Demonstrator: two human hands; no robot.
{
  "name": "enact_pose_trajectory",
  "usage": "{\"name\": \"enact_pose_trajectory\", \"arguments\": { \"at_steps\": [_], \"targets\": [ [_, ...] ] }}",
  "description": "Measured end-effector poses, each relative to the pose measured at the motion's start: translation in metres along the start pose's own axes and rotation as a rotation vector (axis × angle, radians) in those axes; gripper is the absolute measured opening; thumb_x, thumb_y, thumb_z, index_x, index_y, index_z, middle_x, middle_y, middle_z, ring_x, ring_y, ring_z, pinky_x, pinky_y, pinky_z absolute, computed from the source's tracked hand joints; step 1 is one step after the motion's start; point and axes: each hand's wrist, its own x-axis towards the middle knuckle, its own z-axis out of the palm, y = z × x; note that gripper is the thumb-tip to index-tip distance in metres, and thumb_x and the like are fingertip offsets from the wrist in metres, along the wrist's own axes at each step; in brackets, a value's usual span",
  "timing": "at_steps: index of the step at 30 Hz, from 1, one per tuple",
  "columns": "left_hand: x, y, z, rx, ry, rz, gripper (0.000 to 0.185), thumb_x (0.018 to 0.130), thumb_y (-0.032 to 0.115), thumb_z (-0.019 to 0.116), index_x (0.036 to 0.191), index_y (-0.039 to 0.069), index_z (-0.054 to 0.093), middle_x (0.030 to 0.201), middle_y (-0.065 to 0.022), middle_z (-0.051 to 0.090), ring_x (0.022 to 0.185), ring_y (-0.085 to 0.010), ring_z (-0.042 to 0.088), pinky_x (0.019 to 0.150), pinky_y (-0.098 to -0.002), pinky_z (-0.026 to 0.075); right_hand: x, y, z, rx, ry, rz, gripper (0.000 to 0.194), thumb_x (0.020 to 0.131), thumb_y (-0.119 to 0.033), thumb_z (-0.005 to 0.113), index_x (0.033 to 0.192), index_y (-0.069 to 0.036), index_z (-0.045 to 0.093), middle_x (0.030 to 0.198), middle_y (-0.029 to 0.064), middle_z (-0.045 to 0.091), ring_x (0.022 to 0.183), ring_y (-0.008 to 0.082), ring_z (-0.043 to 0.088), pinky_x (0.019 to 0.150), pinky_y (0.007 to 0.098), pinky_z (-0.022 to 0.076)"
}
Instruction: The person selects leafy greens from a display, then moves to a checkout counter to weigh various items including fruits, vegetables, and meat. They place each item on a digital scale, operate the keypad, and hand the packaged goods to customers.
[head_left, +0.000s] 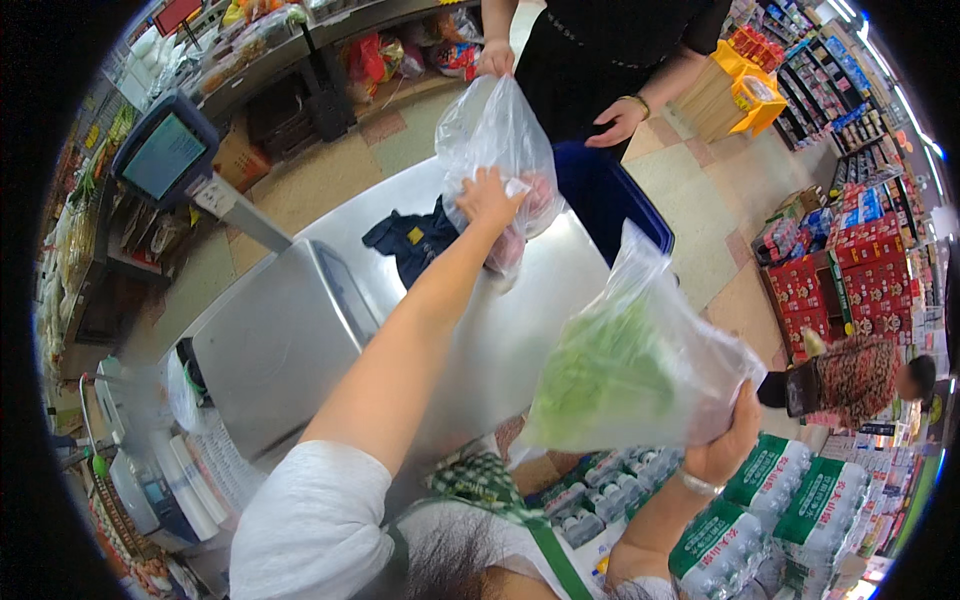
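Observation:
In the head view, my left arm reaches across the steel counter (487, 352). My left hand (489, 199), fingers spread, lies against a clear plastic bag (491, 120) with pinkish-red contents. A white label (516, 187) shows by its fingertips. The other person's hand (496, 58) grips the bag's top. My right hand (724, 439) holds up a translucent plastic bag (637, 345) of green leafy vegetables, gripping its lower right side. Beside the first bag, partly behind my forearm, lies a dark blue cloth item (409, 244) with a yellow patch.
A scale with a steel platform (277, 337) and a display screen (165, 156) stands at the left. A dark blue bin (611, 199) adjoins the counter's far side. Packs of bottled water (761, 510) sit at lower right. Another person (855, 379) is at the right.

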Motion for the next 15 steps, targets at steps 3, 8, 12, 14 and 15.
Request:
{"name": "enact_pose_trajectory", "arguments": {
  "at_steps": [3, 8, 12, 14, 15],
  "targets": [
    [0.025, -0.007, 0.021, 0.268, 0.12, 0.169, 0.071, 0.076, 0.041, 0.068, 0.139, 0.021, 0.04, 0.147, -0.0065, 0.033, 0.135, -0.0347, 0.029, 0.098, -0.065, 0.03, -0.006, 0.011, 0.011, -0.075, 0.059, 0.044, 0.02, 0.093, -0.014, 0.053, 0.099, 0.003, 0.061, 0.097, 0.01, 0.065, 0.086, 0.0187, 0.062, 0.079, 0.0313, 0.0498],
    [0.022, -0.044, 0.057, 0.25, 0.148, 0.462, 0.065, 0.087, 0.045, 0.053, 0.14, 0.013, 0.036, 0.149, -0.0066, 0.031, 0.138, -0.0281, 0.026, 0.102, -0.0656, 0.021, -0.004, 0.033, 0.02, -0.18, -0.015, 0.172, 0.03, 0.094, -0.017, 0.051, 0.108, 0.009, 0.06, 0.099, 0.0108, 0.066, 0.085, 0.0164, 0.061, 0.076, 0.0267, 0.047],
    [0.006, -0.044, 0.005, 0.1, 0.037, 0.446, 0.071, 0.088, 0.048, 0.051, 0.143, 0.009, 0.03, 0.15, -0.0075, 0.029, 0.138, -0.0284, 0.026, 0.103, -0.0657, 0.018, -0.008, 0.035, 0.043, -0.181, -0.122, 0.202, 0.031, 0.094, -0.017, 0.052, 0.109, 0.009, 0.06, 0.099, 0.0106, 0.066, 0.085, 0.0166, 0.061, 0.076, 0.0266, 0.0468],
    [-0.03, -0.031, -0.036, -0.037, -0.08, 0.463, 0.072, 0.089, 0.047, 0.053, 0.144, 0.008, 0.028, 0.151, -0.0092, 0.027, 0.139, -0.0286, 0.025, 0.106, -0.0603, 0.02, -0.017, 0.034, 0.064, -0.18, -0.17, 0.221, 0.032, 0.093, -0.017, 0.053, 0.11, 0.009, 0.06, 0.099, 0.0104, 0.066, 0.085, 0.0164, 0.061, 0.076, 0.0265, 0.0467],
    [-0.051, -0.041, -0.05, -0.408, -0.436, 0.566, 0.078, 0.086, 0.047, 0.057, 0.145, 0.007, 0.025, 0.151, -0.0122, 0.025, 0.14, -0.0273, 0.021, 0.11, -0.0519, 0.018, -0.024, 0.036, 0.074, -0.181, -0.224, 0.221, 0.032, 0.093, -0.018, 0.054, 0.11, 0.009, 0.06, 0.099, 0.0104, 0.066, 0.086, 0.0163, 0.061, 0.077, 0.0266, 0.0467]
  ]
}}
